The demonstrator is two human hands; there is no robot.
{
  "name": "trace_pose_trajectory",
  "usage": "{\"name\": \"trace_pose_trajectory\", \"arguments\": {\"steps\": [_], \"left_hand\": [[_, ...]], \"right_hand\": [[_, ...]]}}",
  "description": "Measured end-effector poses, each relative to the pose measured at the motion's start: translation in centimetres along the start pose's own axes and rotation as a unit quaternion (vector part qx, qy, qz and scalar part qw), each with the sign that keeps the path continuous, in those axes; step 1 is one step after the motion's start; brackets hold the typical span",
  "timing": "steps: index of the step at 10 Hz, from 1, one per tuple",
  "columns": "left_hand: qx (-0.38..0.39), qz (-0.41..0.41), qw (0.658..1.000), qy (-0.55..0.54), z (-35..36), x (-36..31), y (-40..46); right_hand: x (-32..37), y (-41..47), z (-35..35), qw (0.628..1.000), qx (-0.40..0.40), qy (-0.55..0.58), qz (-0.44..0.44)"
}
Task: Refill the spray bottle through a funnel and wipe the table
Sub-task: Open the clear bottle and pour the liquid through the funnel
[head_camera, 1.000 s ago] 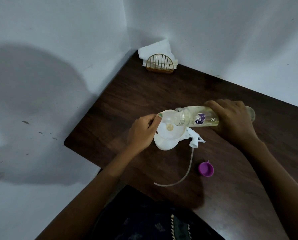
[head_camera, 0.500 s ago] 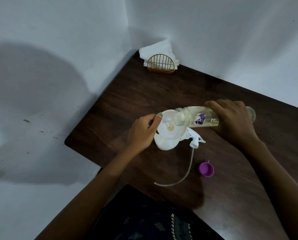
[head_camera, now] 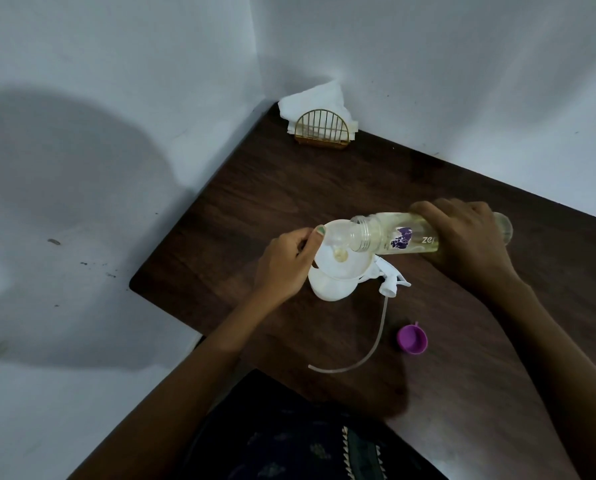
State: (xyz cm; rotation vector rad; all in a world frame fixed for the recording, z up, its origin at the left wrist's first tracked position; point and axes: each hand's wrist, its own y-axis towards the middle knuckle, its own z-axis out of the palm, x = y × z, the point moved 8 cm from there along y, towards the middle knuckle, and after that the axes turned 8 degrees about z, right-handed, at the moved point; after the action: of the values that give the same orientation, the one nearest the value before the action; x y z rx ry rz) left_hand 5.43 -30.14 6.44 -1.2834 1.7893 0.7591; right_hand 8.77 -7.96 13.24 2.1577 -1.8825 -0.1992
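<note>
A white spray bottle (head_camera: pixel 327 289) stands on the dark wooden table (head_camera: pixel 341 188) with a white funnel (head_camera: pixel 338 261) set in its neck. My left hand (head_camera: pixel 286 265) pinches the funnel's left rim. My right hand (head_camera: pixel 462 237) grips a clear bottle of pale yellow liquid (head_camera: pixel 393 235), tipped almost level with its open mouth over the funnel. A little liquid shows at the funnel's bottom. The white spray head (head_camera: pixel 390 280) with its long tube (head_camera: pixel 365 348) lies on the table just right of the spray bottle.
A purple cap (head_camera: pixel 412 339) lies open side up near the table's front. A gold wire holder with white napkins (head_camera: pixel 319 128) stands in the far corner against the walls. The table's left corner edge is close to the spray bottle.
Almost nothing differs. Both hands keep their hold, and the clear bottle stays tipped over the funnel; its tilt looks the same.
</note>
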Motion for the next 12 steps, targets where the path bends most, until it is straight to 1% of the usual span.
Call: {"name": "trace_pose_trajectory", "arguments": {"steps": [7,12], "left_hand": [[0.01,0.005,1.0,-0.008,0.28,0.03,-0.07],[0.0,0.011,1.0,-0.015,0.1,0.48,-0.18]], "right_hand": [[-0.13,0.05,-0.06,1.0,0.001,-0.014,0.003],[-0.21,0.14,-0.27,1.0,-0.011,-0.022,-0.002]]}}
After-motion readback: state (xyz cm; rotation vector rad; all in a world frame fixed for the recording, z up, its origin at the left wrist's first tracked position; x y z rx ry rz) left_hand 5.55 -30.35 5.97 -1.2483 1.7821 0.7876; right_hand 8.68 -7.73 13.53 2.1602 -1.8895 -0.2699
